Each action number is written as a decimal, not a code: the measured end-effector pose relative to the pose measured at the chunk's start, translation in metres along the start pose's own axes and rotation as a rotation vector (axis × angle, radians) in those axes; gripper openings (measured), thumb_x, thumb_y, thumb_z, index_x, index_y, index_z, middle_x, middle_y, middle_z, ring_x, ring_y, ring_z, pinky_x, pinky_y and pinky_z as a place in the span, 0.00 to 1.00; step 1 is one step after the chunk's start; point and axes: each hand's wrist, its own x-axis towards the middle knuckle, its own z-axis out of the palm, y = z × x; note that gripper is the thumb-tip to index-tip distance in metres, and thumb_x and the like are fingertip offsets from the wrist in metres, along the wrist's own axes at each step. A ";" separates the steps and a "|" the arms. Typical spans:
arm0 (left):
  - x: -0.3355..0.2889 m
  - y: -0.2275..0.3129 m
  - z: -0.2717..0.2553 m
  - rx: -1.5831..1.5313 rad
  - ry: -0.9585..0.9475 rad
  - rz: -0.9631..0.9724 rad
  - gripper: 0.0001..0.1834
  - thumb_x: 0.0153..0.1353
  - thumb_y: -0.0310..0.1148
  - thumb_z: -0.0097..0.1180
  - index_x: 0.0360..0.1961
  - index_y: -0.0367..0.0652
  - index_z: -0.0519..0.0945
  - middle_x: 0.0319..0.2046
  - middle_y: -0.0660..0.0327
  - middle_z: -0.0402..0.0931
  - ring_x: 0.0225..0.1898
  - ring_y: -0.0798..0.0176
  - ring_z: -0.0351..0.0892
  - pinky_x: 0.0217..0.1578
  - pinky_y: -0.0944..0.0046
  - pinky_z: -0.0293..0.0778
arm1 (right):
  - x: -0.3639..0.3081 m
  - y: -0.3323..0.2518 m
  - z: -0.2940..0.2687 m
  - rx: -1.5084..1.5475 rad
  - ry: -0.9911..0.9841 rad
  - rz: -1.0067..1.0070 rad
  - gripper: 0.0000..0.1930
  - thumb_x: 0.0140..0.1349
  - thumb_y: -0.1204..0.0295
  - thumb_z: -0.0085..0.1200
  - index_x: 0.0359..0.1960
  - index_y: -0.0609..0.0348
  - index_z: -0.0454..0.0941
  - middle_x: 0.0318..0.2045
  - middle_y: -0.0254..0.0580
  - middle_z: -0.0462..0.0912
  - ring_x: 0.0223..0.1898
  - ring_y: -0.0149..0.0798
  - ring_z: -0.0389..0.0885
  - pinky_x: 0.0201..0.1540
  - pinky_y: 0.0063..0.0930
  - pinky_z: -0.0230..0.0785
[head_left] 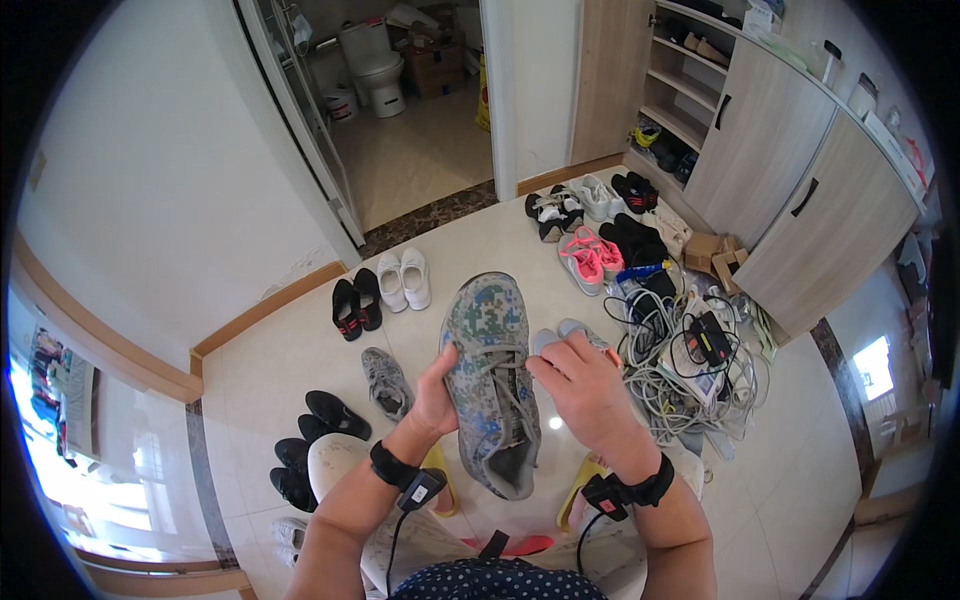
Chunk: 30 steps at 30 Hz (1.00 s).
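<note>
A camouflage lace-up sneaker (485, 320) is held up in front of me, toe pointing away and its opening toward me. My left hand (437, 395) grips it along its left side. At its right edge, by the laces (502, 362), my right hand (583, 388) has its fingers curled together in a pinch. Whatever sits between those fingertips is too small to make out. A similar camouflage sneaker (387, 382) rests on the floor, left of my left hand. Partly hidden behind my right hand is a pair of grey shoes (575, 328).
Black shoes (335, 413) and white shoes (403, 280) stand on the left floor. Farther right are pink-laced sneakers (590, 258) and several other shoes. A tangled heap of cables (665, 385) lies to my right, below a wooden shoe cabinet (765, 120). Ahead, a doorway shows a toilet (375, 65).
</note>
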 end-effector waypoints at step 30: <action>0.002 -0.008 -0.009 0.053 0.120 0.043 0.27 0.69 0.44 0.48 0.60 0.34 0.68 0.55 0.50 0.74 0.54 0.53 0.76 0.57 0.54 0.71 | -0.012 -0.010 0.034 0.338 0.060 0.507 0.15 0.53 0.77 0.59 0.44 0.60 0.76 0.30 0.47 0.82 0.30 0.48 0.82 0.32 0.36 0.75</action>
